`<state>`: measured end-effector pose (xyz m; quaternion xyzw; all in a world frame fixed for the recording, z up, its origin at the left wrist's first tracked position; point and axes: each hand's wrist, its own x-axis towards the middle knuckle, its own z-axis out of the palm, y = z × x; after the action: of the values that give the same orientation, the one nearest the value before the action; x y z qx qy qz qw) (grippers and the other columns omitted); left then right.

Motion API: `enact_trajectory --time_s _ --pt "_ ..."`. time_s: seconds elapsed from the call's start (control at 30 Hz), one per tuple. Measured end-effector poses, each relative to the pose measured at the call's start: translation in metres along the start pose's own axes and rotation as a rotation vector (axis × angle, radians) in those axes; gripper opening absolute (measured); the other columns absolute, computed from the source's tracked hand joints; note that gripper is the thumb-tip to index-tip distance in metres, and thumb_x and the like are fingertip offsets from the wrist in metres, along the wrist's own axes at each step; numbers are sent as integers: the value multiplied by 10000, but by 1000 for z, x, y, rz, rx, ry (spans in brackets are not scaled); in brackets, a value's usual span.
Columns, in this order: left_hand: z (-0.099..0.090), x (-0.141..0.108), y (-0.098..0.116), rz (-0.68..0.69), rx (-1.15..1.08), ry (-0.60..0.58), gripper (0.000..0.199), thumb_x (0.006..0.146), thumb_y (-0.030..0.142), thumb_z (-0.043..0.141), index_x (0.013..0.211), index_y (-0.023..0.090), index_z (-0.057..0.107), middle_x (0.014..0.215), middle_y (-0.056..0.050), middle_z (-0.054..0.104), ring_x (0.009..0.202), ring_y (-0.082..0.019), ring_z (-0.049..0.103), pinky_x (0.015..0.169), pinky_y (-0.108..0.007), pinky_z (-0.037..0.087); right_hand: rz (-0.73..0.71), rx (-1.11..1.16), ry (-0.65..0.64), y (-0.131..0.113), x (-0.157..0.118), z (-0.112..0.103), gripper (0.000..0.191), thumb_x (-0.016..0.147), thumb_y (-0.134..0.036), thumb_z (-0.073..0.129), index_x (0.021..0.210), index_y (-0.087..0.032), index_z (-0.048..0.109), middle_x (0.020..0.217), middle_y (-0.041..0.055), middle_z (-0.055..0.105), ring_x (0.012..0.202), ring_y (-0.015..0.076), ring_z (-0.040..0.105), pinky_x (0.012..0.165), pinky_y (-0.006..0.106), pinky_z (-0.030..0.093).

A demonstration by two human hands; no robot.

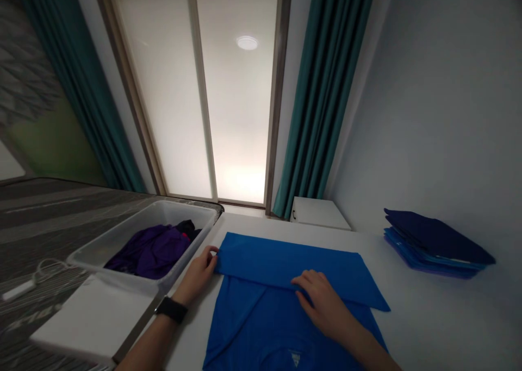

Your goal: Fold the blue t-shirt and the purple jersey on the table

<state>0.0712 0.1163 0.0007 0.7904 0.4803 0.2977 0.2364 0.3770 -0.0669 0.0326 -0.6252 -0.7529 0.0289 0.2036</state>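
Note:
A blue T-shirt (253,316) lies on the white table (191,327), its far part folded over toward me as a wide band. Its neckline, with a small pale print, faces me at the bottom of the view. At the left end of the band, my left hand (204,265) has its fingers closed on the shirt's edge; a black watch (172,309) is on that wrist. My right hand (320,300) rests on the near edge of the folded band, its thumb apart from its fingers.
Left of the table, a translucent plastic bin (101,246) holds crumpled purple and dark clothes (157,246). A stack of folded blue and navy clothes (436,240) lies on the right. Behind are a white cabinet (320,213), sliding doors (240,115) and teal curtains (322,93).

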Motion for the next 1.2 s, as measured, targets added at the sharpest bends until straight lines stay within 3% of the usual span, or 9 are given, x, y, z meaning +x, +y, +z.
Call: enact_trajectory --time_s 0.13,0.3,0.47,0.6,0.77,0.87,0.97,1.07,1.2 --pt "1 -1 -2 3 -68 24 297 879 385 382 1025 183 543 611 47 490 568 -170 504 569 -263 335 -140 28 -71 -52 53 17 195 910 -160 490 1038 -254 604 1008 20 637 951 192 561 857 345 379" --pt "3 -1 -7 -17 -158 46 262 864 355 436 1012 180 562 594 57 468 555 -154 475 554 -252 321 -217 -63 -43 -88 111 53 148 900 -239 547 1042 -239 588 1012 31 629 960 206 552 833 339 384" --pt "3 0 -5 -80 -311 68 288 842 396 486 1004 171 565 579 63 464 556 -148 479 550 -247 332 -156 -174 49 -108 135 83 271 834 -373 642 1033 -210 558 1026 60 611 968 249 534 832 377 397" --pt "3 1 1 -76 -421 65 328 852 448 495 1001 163 559 624 39 526 592 -150 514 569 -250 366 -132 -260 93 -118 140 93 252 838 -303 630 1050 -195 548 1039 82 608 979 259 524 837 395 396" --pt "3 2 0 -53 -493 114 302 885 428 469 1035 173 530 714 3 607 690 -172 598 662 -278 439 -93 -213 76 -119 151 87 125 890 -187 516 1004 -202 565 1023 80 637 981 238 546 817 361 388" --pt "4 3 -5 -41 -443 191 238 909 374 419 996 185 535 806 -34 655 787 -191 635 759 -314 467 40 -82 64 -105 167 73 158 948 -229 413 970 -213 569 960 55 671 918 203 590 754 306 384" --pt "8 7 -6 -30 -266 183 171 873 277 457 959 185 574 823 -42 656 779 -194 628 735 -310 467 180 -18 17 -85 186 53 223 969 -290 368 1017 -212 571 932 55 691 837 184 620 669 272 365" --pt "12 22 -4 -5 -88 142 188 840 201 491 990 169 601 790 -36 641 747 -185 606 712 -294 455 226 -3 42 -69 201 33 250 966 -311 369 1039 -208 585 970 70 693 875 190 622 680 267 362" --pt "14 56 -3 12 53 156 245 829 145 503 1048 148 615 851 -61 638 861 -206 591 817 -320 436 218 25 49 -62 208 19 269 965 -315 373 1066 -200 594 1018 88 689 925 201 619 723 273 370"
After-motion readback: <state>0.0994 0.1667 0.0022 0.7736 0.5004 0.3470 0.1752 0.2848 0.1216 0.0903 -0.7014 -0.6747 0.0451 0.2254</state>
